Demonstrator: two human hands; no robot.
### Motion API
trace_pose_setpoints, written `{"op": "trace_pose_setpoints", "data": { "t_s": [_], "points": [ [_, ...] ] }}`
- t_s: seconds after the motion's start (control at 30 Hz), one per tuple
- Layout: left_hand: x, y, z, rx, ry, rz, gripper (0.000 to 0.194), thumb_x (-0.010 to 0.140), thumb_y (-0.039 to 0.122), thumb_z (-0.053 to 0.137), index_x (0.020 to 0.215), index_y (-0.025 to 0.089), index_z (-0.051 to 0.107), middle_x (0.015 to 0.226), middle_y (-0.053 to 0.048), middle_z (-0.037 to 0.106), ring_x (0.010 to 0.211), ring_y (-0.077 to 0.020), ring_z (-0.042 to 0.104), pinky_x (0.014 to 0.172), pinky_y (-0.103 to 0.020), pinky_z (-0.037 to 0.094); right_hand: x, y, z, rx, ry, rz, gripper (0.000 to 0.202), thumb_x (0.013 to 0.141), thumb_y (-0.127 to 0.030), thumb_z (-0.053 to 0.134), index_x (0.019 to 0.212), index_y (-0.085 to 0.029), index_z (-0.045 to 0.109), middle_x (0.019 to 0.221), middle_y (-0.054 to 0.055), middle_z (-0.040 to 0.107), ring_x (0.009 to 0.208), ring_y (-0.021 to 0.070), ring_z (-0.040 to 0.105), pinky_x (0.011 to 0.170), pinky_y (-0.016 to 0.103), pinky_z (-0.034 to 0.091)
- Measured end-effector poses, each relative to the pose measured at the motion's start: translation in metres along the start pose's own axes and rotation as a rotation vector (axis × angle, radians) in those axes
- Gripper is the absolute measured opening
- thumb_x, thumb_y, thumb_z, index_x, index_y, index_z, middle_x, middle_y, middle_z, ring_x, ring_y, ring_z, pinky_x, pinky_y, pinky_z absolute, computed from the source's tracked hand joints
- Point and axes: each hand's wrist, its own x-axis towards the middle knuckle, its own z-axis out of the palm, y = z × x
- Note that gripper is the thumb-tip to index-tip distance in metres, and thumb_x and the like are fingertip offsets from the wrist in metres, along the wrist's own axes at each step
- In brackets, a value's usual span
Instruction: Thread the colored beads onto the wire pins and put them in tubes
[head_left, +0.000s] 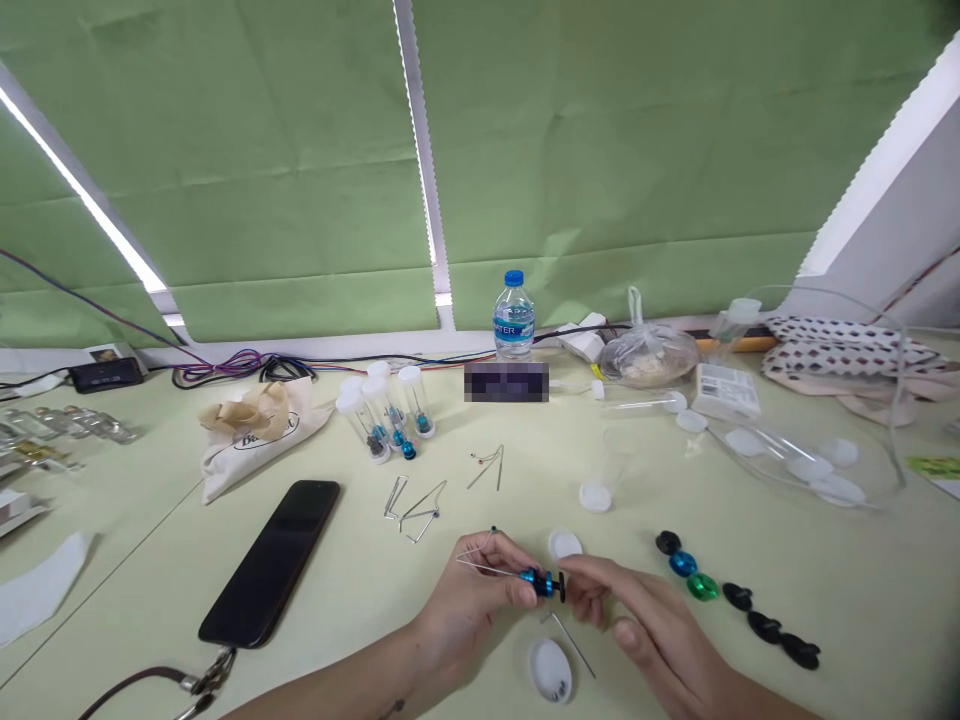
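Observation:
My left hand (480,590) and my right hand (622,610) meet low in the middle of the table. Between their fingertips sits a small blue and black bead stack (544,582) threaded on a thin metal wire (484,565) that sticks out to the left. The left fingers pinch the blue part and the wire; the right fingertips pinch the black end. A loose pin (574,645) and a white cap (550,670) lie just below the hands. Another white cap (564,543) lies right behind them.
A row of black, blue and green beads (731,597) lies to the right. Bent wires (416,505) and capped tubes (386,410) lie ahead, a black phone (274,560) to the left, a cloth bag (255,430), a water bottle (514,315), and a clear bowl with caps (810,455).

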Motion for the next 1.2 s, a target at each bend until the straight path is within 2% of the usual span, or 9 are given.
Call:
{"op": "trace_pose_setpoints", "data": {
  "t_s": [0.3,0.43,0.87,1.2],
  "points": [
    [0.001,0.0,0.0,-0.007,0.015,-0.006,0.025,0.05,0.004,0.085,0.067,0.012,0.069,0.067,-0.005,0.072,0.063,-0.0138,0.063,0.065,-0.025,0.045,0.002,0.0,-0.002,-0.013,0.031,-0.015,0.04,0.1,-0.045,0.029,0.135,-0.031,0.04,0.094,0.005,0.066,0.08,0.0196,0.064,0.072,0.032,0.053],
    [0.002,0.0,0.0,-0.016,0.021,-0.011,0.025,0.049,0.005,0.085,0.067,0.012,0.069,0.065,-0.004,0.071,0.06,-0.0126,0.062,0.063,-0.024,0.044,0.004,-0.004,-0.004,-0.013,0.009,-0.066,0.038,0.1,-0.045,0.028,0.134,-0.032,0.041,0.091,0.005,0.066,0.076,0.0186,0.065,0.069,0.03,0.054],
    [0.004,-0.002,-0.001,-0.058,0.015,-0.009,0.026,0.046,0.007,0.087,0.063,0.012,0.069,0.062,-0.004,0.071,0.058,-0.0115,0.061,0.06,-0.022,0.044,0.003,-0.007,-0.002,-0.032,0.063,0.001,0.037,0.099,-0.047,0.03,0.132,-0.036,0.044,0.092,0.003,0.068,0.077,0.0196,0.066,0.07,0.032,0.055],
    [0.002,0.001,0.0,-0.027,0.012,-0.008,0.024,0.049,0.006,0.086,0.066,0.012,0.07,0.066,-0.004,0.072,0.062,-0.0128,0.063,0.063,-0.024,0.045,0.0,0.002,0.0,0.009,0.021,0.015,0.042,0.1,-0.046,0.028,0.135,-0.027,0.043,0.094,0.008,0.066,0.081,0.0219,0.063,0.071,0.034,0.052]
  ]
}}
